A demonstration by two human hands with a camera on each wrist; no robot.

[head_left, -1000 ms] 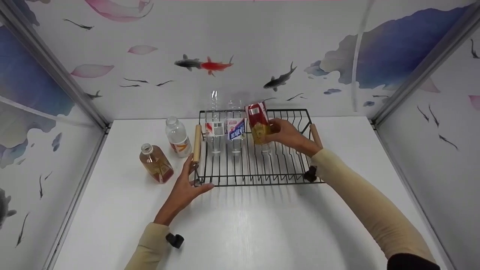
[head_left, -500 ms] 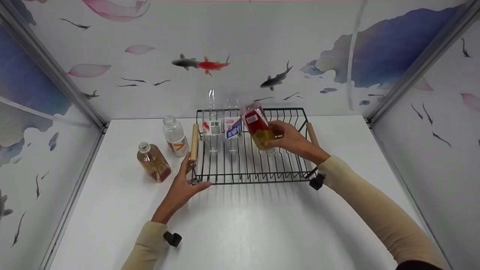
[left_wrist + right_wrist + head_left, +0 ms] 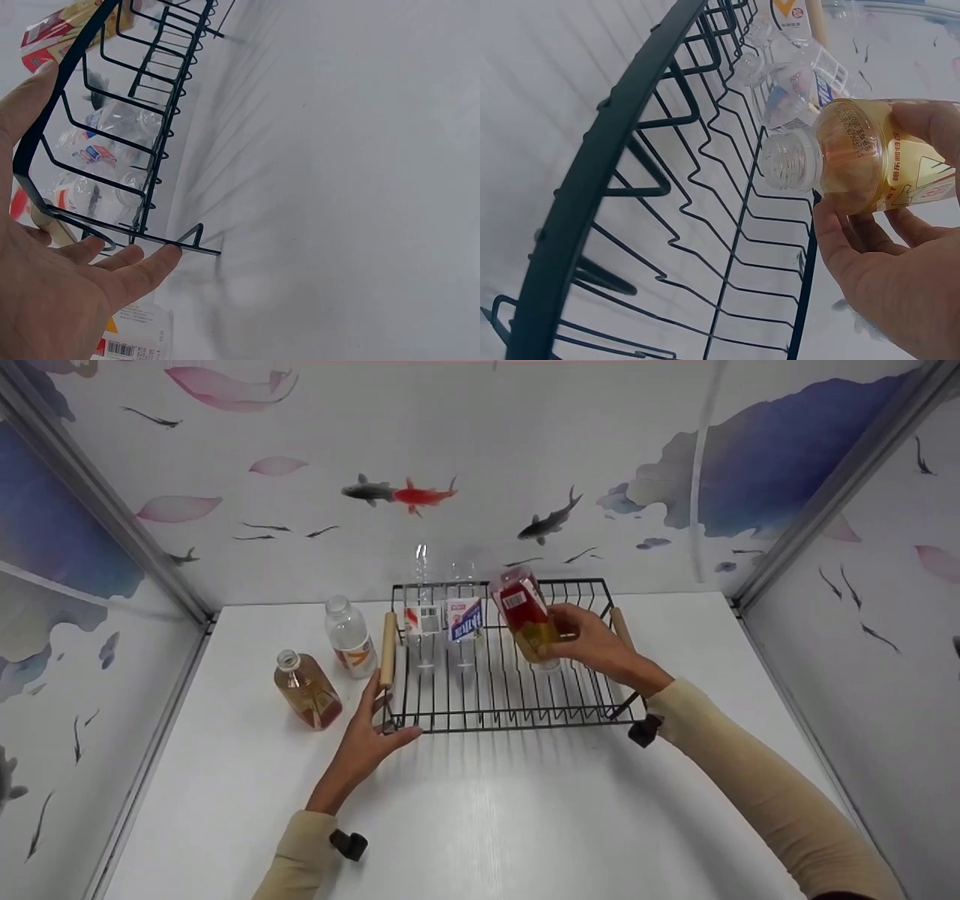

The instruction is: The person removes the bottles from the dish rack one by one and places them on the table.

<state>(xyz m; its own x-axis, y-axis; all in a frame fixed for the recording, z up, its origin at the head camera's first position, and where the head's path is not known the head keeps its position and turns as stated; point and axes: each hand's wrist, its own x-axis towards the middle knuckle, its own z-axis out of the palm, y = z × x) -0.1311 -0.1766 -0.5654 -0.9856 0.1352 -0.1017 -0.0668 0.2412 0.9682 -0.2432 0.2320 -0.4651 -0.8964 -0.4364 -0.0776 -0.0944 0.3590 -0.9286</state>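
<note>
My right hand (image 3: 600,643) grips a bottle (image 3: 523,616) with a red and yellow label, holding it tilted neck down above the black wire dish rack (image 3: 480,729). In the right wrist view its uncapped clear neck (image 3: 791,162) points into the rack, over the wires. Two clear plastic bottles, one with a red and white label (image 3: 423,619) and one with a blue and white label (image 3: 465,619), lean neck down in the rack's left part. My left hand (image 3: 367,735) rests against the rack's front left corner, its thumb and fingers spread and fairly straight.
Left of the rack stand an uncapped clear bottle (image 3: 351,639) with an orange-marked label and an amber bottle (image 3: 307,690). Wooden handles (image 3: 388,649) flank the rack's ends. A patterned wall (image 3: 480,450) rises close behind it; the white table (image 3: 480,825) extends in front.
The right hand has shifted slightly to the right with the red and yellow bottle, and the bottle leans more. The left hand stays at the rack's corner.
</note>
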